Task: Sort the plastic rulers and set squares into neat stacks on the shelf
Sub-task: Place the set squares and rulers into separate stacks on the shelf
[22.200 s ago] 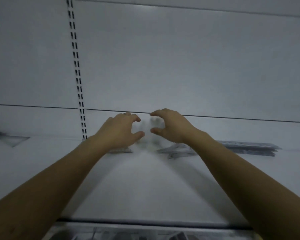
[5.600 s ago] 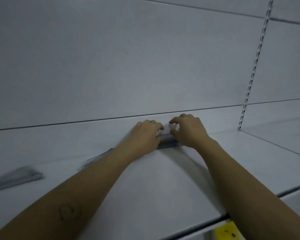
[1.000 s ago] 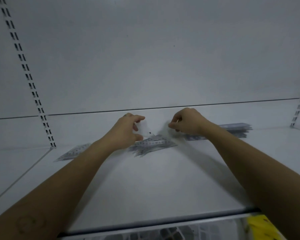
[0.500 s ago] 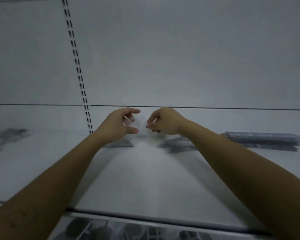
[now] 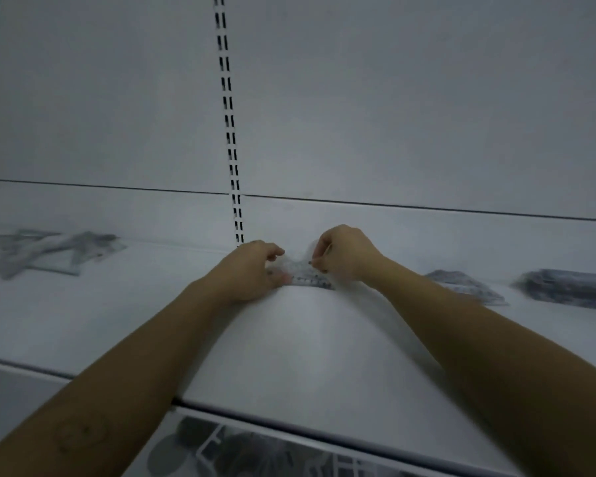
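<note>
White metal shelf (image 5: 300, 342) spans your view, backed by a pale grey wall panel (image 5: 410, 98) with a dark horizontal seam just above the shelf. The light is dim and the edges are blurred.

At your far left, a loose heap of set squares (image 5: 45, 251) lies at the back of the shelf, its pieces overlapping at odd angles. A slotted upright strip (image 5: 228, 125) runs down the panel and ends just behind your left hand (image 5: 250, 271).

That hand's fingers are curled, with thumb and fingertips pinching the left end of a clear plastic piece (image 5: 307, 274) printed with scale marks. The blur hides whether it is a ruler or a set square. Its lower edge sits on the shelf near the back. Your right hand (image 5: 346, 258) pinches its right end with curled fingers.

Further right, a flat stack of set squares (image 5: 465, 287) lies on the shelf, and near it at the far right a darker stack of rulers (image 5: 572, 289).

Below the shelf's front lip, a lower shelf (image 5: 255, 452) holds blurred clear items.
</note>
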Action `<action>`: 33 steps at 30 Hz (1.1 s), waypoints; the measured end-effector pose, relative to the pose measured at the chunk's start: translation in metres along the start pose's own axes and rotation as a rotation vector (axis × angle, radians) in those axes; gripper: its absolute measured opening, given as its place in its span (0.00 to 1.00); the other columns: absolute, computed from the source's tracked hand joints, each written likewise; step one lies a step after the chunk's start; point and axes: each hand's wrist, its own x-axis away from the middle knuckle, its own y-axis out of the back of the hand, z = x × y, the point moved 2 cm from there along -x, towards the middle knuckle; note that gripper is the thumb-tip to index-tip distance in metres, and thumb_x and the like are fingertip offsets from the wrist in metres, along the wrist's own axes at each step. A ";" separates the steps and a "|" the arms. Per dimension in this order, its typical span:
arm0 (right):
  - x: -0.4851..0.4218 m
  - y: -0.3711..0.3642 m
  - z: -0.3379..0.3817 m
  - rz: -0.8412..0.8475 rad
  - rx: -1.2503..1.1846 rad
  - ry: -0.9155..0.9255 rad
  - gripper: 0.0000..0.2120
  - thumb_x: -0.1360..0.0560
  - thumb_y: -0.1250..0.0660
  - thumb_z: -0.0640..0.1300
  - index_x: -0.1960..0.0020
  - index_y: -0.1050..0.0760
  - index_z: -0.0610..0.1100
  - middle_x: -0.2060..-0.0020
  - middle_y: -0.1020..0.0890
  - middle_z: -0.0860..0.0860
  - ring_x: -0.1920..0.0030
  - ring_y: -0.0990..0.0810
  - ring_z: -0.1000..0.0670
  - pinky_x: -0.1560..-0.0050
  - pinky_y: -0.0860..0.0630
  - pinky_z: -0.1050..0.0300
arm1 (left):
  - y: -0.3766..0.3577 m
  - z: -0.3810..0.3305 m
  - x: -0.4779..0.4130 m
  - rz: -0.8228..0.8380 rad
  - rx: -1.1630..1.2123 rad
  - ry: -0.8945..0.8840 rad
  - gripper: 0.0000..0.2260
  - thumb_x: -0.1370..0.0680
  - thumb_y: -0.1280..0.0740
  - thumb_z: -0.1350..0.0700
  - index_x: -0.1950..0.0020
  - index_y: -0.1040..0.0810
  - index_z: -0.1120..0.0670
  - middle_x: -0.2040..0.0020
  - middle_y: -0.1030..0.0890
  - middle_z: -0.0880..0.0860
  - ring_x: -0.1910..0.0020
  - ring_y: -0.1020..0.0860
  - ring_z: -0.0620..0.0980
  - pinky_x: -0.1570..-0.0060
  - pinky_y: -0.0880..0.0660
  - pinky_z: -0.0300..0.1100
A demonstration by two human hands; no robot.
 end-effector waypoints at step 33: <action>-0.085 -0.181 0.316 0.141 0.193 0.330 0.25 0.24 0.38 0.60 0.35 0.28 0.45 0.37 0.24 0.46 0.38 0.26 0.44 0.42 0.29 0.52 | 0.158 0.325 0.133 -0.202 -0.276 0.512 0.34 0.31 0.41 0.30 0.30 0.31 0.46 0.31 0.29 0.53 0.33 0.31 0.56 0.37 0.33 0.55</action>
